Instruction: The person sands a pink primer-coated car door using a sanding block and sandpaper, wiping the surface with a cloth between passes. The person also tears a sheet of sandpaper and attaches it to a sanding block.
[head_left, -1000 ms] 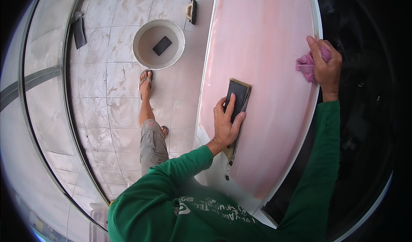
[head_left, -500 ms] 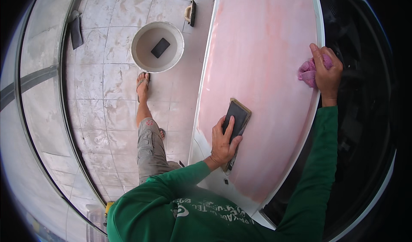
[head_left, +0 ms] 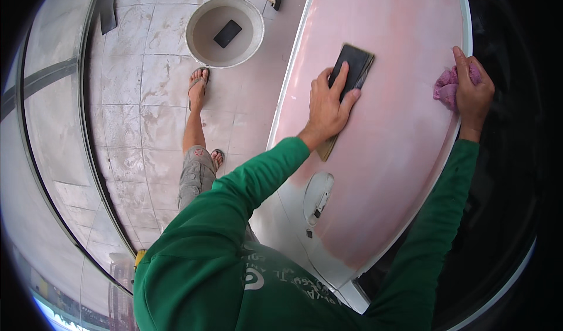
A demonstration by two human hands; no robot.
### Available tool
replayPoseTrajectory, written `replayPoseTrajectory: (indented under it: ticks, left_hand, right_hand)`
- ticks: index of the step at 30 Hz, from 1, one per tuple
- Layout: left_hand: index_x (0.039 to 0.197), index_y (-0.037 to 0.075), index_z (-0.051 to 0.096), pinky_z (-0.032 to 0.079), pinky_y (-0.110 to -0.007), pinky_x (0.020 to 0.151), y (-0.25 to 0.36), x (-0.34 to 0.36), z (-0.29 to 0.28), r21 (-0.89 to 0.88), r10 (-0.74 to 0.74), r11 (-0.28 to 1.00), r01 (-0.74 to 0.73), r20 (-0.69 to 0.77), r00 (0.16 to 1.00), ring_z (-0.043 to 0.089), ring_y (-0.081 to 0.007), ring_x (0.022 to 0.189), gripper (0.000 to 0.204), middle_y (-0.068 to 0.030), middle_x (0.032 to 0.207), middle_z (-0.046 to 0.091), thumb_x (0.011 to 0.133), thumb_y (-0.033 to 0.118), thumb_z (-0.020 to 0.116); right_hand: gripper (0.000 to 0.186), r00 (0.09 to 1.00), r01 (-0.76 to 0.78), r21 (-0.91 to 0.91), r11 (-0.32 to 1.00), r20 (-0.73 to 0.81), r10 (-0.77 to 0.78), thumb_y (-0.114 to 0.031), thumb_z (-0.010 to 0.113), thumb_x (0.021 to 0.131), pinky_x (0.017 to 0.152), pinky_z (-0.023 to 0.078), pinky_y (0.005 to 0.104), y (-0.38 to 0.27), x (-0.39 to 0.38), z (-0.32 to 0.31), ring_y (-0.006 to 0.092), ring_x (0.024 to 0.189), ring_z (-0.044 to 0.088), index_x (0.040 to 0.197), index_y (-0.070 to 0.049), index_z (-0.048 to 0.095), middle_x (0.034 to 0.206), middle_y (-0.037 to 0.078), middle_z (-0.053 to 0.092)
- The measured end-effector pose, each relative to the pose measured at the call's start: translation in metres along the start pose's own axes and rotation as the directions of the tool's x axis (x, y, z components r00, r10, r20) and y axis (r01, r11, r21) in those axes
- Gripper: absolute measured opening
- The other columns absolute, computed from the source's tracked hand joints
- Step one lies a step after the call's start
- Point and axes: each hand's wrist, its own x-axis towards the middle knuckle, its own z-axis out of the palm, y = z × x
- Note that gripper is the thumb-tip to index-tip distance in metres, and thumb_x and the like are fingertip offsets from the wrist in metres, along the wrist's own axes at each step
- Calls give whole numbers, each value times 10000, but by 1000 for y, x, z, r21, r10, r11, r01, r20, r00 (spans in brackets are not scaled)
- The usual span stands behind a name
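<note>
Pink, fading to white along its borders, covers the car door [head_left: 399, 137], the biggest thing here; it should be stiff and heavy, perhaps slippery if wet, and best steadied at its rim. To its left stands a round, pale tub [head_left: 252, 52] with cloudy liquid inside. On the door's pink face, slanted, lies a long block [head_left: 350, 61]: probably light and firm, easiest to take across the middle by its long edges. It looks flat and oblong, black on top, with yellowish-brown showing at its edges and near end. The left hand [head_left: 329, 108] grips it, fingers along the top and thumb towards the right edge. At the door's right rim, the right hand [head_left: 474, 96] is closed on a bunched cloth [head_left: 446, 90], likely soft and limp, purplish pink and crumpled. Inside the tub lies a small, dark pad [head_left: 227, 33].
</note>
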Motion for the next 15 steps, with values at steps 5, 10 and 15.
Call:
replayPoseTrajectory:
  ticks: [5,10,15]
  left_hand:
    - [1629,92,460,381,-510,1173,-29,-140,-37,-26,-5,1000,10,179,984,449,-432,1369,742,-267,1525,431,978,342,713]
    - [1625,121,467,409,-476,1151,-175,68,5,-3,-244,970,244,-28,969,505,-451,1300,680,-277,1461,523,1057,470,599]
    - [1625,144,481,378,-483,1173,-93,-28,0,-96,-299,948,303,50,953,449,-439,1358,678,-264,1532,456,1028,407,663]
  right_hand:
    - [370,997,-35,43,998,-74,38,-282,752,1036,602,391,268,-8,-8,-8,66,639,429,815,8,690,668,-25,476]
    - [367,998,34,24,999,-50,-33,-259,743,1047,587,366,267,-22,6,-3,52,633,409,810,12,671,679,-44,475]
    - [338,999,-28,12,1000,-26,28,-265,760,1034,619,402,264,-2,-9,1,63,650,458,844,9,706,694,-29,526]
